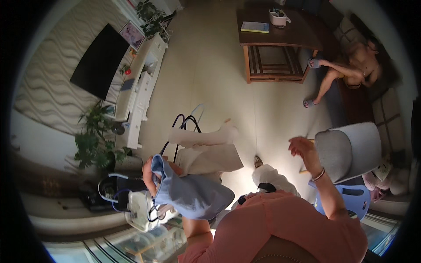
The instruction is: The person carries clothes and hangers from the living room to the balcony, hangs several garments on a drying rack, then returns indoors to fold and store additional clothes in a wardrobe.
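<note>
My left hand (150, 177) is closed around the top of a folded blue garment (188, 193), which hangs over my forearm. Beside it, cream-coloured clothes (208, 158) spread out to the right, partly under the blue cloth; how they are held is hidden. Several dark and pale hangers (188, 122) stick up beyond these clothes. Out to the right, my right hand (305, 153) is raised with loosely bent fingers apart and nothing in it. A bracelet circles that wrist, close to a grey padded chair (346, 151).
A white basket (142, 210) and more hangers (109, 188) are at lower left, below a leafy plant (94, 133). A white TV cabinet (144, 94) lines the left wall. Ahead stands a brown table (280, 37); a person (351, 72) sits on the right-hand bench. A blue plastic stool (351, 199) is behind my right arm.
</note>
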### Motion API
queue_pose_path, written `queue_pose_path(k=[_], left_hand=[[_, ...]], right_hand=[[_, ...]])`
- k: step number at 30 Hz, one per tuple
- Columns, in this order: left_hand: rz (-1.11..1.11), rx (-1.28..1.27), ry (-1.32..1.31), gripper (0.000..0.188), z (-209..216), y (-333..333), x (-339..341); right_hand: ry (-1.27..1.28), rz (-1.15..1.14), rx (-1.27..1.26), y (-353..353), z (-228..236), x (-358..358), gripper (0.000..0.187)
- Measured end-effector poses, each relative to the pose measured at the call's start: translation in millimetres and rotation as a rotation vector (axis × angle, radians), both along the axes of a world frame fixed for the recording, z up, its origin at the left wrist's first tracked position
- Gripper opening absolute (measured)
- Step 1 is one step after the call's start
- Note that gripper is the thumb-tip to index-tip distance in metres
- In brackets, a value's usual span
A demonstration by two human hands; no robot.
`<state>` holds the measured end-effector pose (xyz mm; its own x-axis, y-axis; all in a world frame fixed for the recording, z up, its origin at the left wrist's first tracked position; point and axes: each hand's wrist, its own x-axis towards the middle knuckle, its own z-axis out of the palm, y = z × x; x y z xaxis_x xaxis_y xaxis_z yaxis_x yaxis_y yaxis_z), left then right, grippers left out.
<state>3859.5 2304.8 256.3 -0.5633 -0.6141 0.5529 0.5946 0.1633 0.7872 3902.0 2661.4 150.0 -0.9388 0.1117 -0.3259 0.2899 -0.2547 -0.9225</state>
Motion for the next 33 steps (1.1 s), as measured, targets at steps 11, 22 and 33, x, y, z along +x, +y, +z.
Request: queue_pose_path(k=[11,22,33], left_hand=[[0.277,-0.207,0.048,0.021,-11.3,-33.3,-257.5],[0.242,-0.232,0.034,0.023,4.5,-66.0,-645.7],[0.256,-0.122,0.032,0.023,19.3,-11.2,-1041.0]], right_hand=[[1.185,0.416,-0.180,-92.1,208.5,-364.6,0.031],[1.058,0.861,-0.498,-117.3,270.8,-685.5,0.026],[0.958,0.817,-0.599,-95.6,247.0,-1011.3,0.024]])
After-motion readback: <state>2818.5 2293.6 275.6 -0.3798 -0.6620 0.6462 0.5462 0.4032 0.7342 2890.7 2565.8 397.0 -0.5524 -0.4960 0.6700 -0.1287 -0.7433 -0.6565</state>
